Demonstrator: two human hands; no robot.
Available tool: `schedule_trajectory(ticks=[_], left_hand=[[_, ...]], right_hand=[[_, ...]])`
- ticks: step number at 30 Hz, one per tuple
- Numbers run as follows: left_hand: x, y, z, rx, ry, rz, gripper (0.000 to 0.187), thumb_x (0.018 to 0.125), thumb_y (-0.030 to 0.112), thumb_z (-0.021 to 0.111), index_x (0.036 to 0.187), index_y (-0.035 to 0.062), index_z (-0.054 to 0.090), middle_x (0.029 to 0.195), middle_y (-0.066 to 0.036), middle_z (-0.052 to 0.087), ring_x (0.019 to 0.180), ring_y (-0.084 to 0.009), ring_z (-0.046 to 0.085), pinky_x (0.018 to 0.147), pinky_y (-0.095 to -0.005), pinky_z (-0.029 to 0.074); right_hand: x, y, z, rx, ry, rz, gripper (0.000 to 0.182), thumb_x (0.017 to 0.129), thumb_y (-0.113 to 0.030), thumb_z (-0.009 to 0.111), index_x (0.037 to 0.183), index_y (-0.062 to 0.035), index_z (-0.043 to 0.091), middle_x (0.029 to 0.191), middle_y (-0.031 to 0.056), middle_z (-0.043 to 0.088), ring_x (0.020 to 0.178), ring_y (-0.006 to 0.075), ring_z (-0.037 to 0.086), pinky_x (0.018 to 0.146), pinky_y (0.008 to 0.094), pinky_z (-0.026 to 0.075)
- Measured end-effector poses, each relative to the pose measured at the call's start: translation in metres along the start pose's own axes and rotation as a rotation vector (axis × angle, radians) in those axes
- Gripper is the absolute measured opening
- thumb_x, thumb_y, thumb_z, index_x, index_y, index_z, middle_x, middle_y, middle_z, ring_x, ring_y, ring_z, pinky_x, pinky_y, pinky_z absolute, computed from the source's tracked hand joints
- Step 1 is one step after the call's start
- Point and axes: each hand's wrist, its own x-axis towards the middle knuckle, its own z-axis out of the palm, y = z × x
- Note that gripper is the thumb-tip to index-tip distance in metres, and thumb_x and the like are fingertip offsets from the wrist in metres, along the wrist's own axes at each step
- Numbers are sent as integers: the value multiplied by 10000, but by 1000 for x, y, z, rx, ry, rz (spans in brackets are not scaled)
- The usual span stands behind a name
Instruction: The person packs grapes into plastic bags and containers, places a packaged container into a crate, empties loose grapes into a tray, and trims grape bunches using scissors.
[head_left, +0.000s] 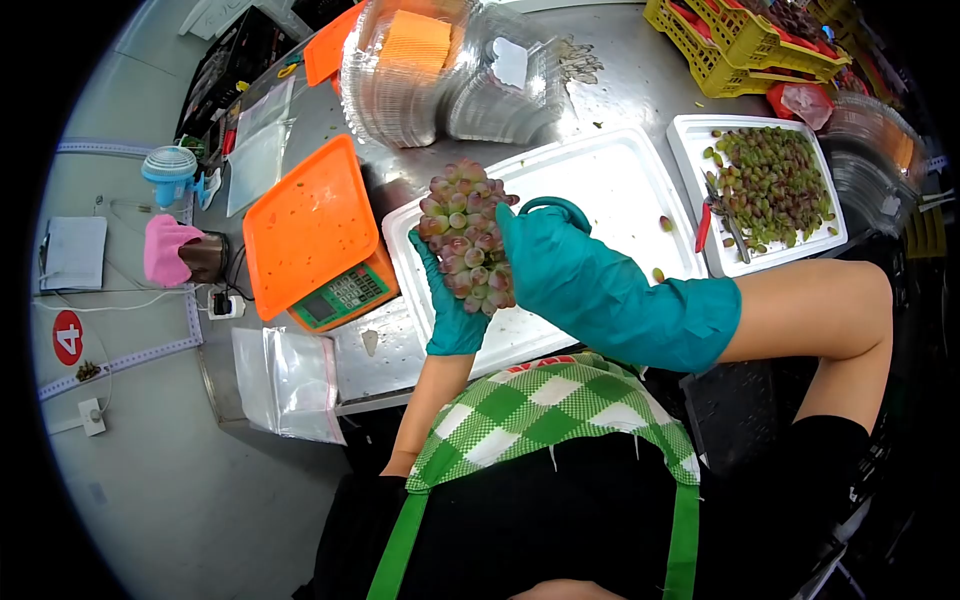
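A bunch of reddish-green grapes [466,235] is held up over a white tray [630,165]. My left hand [455,318], in a teal glove, grips the bunch from its lower left side. My right hand [550,265], also gloved, is closed against the right side of the bunch. A dark teal loop that looks like the handle of a pair of scissors [572,208] sticks out of it; the blades are hidden. Two loose grapes [666,223] lie at the right of the tray.
An orange scale [315,235] stands left of the tray, plastic bags [287,385] below it. Stacked clear containers [410,75] are behind. At right, a second white tray [690,135] holds loose grapes and red-handled clippers [704,226]. Yellow crates [715,70] stand at the back right.
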Motion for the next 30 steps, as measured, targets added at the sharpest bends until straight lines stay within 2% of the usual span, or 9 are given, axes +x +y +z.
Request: schedule_trajectory(ticks=[3,12,13,16,18,23,25,28,30], left_hand=[[0,0,6,-122,-8,-17,627,850,542,305,1318,128,245,1333,-104,299,1204,-264,330,1005,-389,289],[2,-2,5,-59,-9,-59,624,854,536,300,1314,117,250,1316,-114,322,1191,-264,348,1001,-384,297],[2,-1,8,-45,-1,-57,618,857,531,300,1313,117,251,1317,-113,322,1192,-264,348,1001,-385,297],[2,1,15,-37,12,-56,600,864,515,300,1311,117,253,1319,-110,319,1195,-264,345,1002,-385,296],[2,0,11,-79,8,-64,589,868,504,303,1310,116,255,1321,-108,315,1198,-263,341,1003,-384,295],[3,-5,8,142,-36,4,585,869,498,309,1309,116,258,1324,-109,310,1203,-263,336,1000,-382,297],[3,-4,12,128,-43,4,588,868,501,310,1309,116,258,1323,-110,312,1203,-262,335,999,-382,298],[4,-2,16,-42,-8,-45,594,865,509,305,1309,116,258,1318,-110,317,1202,-260,335,1001,-381,294],[4,-4,7,-32,-3,-52,597,865,514,299,1308,117,259,1316,-108,320,1201,-256,336,1002,-379,291]], right_hand=[[4,-1,-4,35,-62,-26,226,736,-93,493,929,9,554,683,80,474,638,188,484,589,294,401],[0,8,-14,223,-157,27,120,803,-153,489,876,-95,565,775,55,519,716,156,516,632,275,430],[1,7,-13,244,-134,39,112,811,-160,488,870,-106,566,785,53,523,725,153,519,637,273,433],[-1,2,19,317,104,-56,100,659,-89,533,653,11,532,555,70,431,479,200,455,425,319,359],[-3,0,24,302,186,-4,102,652,-91,538,669,9,535,535,64,428,466,193,449,426,318,360],[-7,8,25,653,408,79,95,659,-107,547,689,-18,558,585,68,476,532,197,480,476,315,383],[-8,10,25,600,385,88,59,659,-150,575,659,-93,591,639,59,531,615,217,521,556,331,418],[-10,13,23,247,298,32,44,632,-152,582,615,-116,564,557,45,493,537,183,501,471,332,388],[-6,8,26,171,270,-10,56,637,-153,577,603,-117,552,518,33,473,489,172,484,434,324,370]])
